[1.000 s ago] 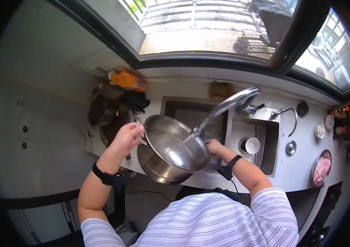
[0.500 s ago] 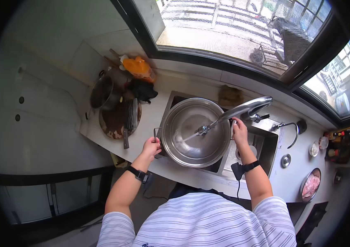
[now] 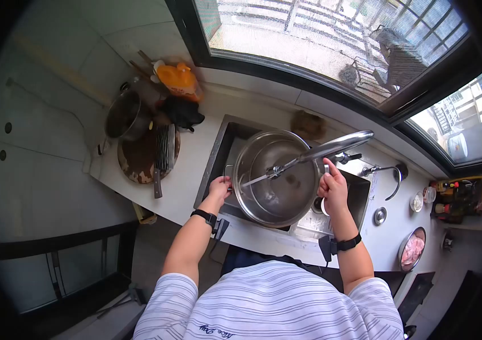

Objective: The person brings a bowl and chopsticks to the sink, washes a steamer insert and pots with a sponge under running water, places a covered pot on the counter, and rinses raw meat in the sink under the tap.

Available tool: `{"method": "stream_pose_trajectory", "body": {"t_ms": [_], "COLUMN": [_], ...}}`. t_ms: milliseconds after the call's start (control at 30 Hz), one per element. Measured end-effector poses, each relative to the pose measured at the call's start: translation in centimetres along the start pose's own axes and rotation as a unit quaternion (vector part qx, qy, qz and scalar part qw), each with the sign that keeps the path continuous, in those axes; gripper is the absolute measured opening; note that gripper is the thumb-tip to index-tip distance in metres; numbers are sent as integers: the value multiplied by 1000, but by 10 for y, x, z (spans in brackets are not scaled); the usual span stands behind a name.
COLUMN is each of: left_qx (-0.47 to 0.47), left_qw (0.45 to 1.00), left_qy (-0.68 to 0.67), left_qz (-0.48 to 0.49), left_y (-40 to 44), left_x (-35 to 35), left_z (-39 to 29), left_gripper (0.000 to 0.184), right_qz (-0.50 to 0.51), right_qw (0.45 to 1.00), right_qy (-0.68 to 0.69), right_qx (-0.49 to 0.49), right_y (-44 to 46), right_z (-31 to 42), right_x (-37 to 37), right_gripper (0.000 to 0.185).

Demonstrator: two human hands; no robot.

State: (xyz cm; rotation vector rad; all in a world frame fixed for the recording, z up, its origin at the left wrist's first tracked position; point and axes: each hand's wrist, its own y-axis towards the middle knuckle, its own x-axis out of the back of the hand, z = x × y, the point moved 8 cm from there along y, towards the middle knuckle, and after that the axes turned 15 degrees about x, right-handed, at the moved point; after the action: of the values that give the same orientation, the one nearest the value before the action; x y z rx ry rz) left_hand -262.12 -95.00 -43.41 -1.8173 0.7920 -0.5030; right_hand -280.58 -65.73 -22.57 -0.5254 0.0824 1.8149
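Note:
A large steel pot point(image 3: 278, 195) is held over the double sink point(image 3: 212, 170), under the curved faucet point(image 3: 331, 146). Water runs from the spout into the pot. My left hand point(image 3: 220, 188) is closed on the wire handle at the pot's left side. At the right side, my right hand point(image 3: 333, 187) grips the other handle, with a finger stretched upward along it. The pot hides much of the left basin. A white bowl point(image 3: 325, 207) shows partly behind my right hand, in the right basin.
On the left are a round cutting board point(image 3: 133, 156) with a cleaver point(image 3: 164, 153), a dark pot point(image 3: 125, 115) and an orange bottle point(image 3: 180, 80). On the right stand a bowl of pink meat point(image 3: 412, 249), a steel drain plug point(image 3: 380, 215) and small jars point(image 3: 416, 202).
The pot was tilted toward my body a second ago and now sits more level over the sink. My hands have moved with it, and the view has shifted.

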Motion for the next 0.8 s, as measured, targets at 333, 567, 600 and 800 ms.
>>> {"method": "stream_pose_trajectory", "body": {"t_ms": [333,567,600,800], "left_qx": [22,7,20,-13], "left_qw": [994,969,964,957], "left_qy": [104,249,265,290], "left_qz": [31,13,2,-19], "left_y": [2,-50,-64,-138], "left_x": [1,35,36,23], "left_z": [-26,-107,-116,-168], "left_gripper": [37,24,20,17], "right_qz": [-103,-176,-210,-187], "right_qw": [987,920,910,916], "right_qy": [50,255,250,150], "right_qx": [-115,-240,-257,-321], "right_y": [-15,-9,-12,-23], "right_z": [-11,-76,-85,-162], "right_x": [4,45,48,66], "right_gripper": [46,18,20,41]}}
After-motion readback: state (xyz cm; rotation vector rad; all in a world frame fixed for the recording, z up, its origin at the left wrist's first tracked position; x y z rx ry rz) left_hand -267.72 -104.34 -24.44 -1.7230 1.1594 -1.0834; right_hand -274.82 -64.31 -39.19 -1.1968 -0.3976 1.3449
